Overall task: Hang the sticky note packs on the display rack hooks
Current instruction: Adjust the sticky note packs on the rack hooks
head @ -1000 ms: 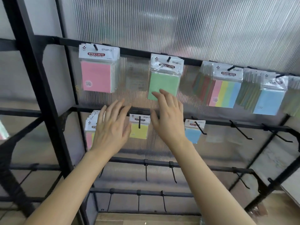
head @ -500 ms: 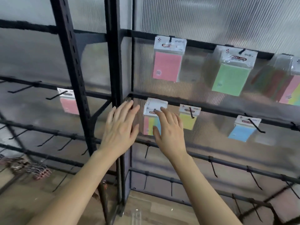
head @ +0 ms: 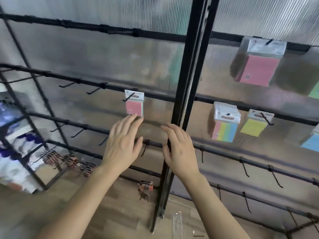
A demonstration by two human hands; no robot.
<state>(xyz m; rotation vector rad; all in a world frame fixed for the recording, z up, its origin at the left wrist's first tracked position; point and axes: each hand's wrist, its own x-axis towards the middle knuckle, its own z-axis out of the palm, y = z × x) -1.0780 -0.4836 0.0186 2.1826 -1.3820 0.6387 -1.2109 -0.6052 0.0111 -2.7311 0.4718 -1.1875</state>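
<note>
1. Sticky note pack (head: 134,106), pink with a white header card, hangs on a black hook (head: 127,98) just left of the black upright post (head: 188,100). It sits on a rail (head: 155,94) that runs into the post.
2. The left hand (head: 122,145) lies flat and wide just below that pack, left of the post. Its fingers are straight and hold nothing. Its fingertips (head: 135,116) reach the pack's lower edge, and I cannot tell whether they touch it.
3. The right hand (head: 181,150) is in front of the post, also wide and flat, with nothing in it. Its fingers are a little spread. A narrow gap between the two hands shows a lower rail.
4. Left of the post, on the pack's own rail, two bare hooks (head: 67,84) stick out toward the camera. More jut from the rail below.
5. Right of the post and close to it, a stack of striped packs (head: 225,128) fills one hook. A single yellow pack (head: 253,126) hangs just beyond the stack. Farther from the post, a blue pack (head: 310,143) is cut off by the frame edge.
6. Higher up to the right of the post, a large pink pack (head: 259,68) hangs from the top rail.
7. Below the striped packs, right of the post, a row of drooping hooks (head: 245,169) carries nothing.
8. A ribbed clear panel (head: 103,54) closes the back of the rack on both sides of the post.
9. Low and left of the post, small dark red packs (head: 69,160) hang on the bottom hooks above a wooden floor (head: 120,213). A clear plastic sleeve (head: 177,223) lies at the post's foot.
</note>
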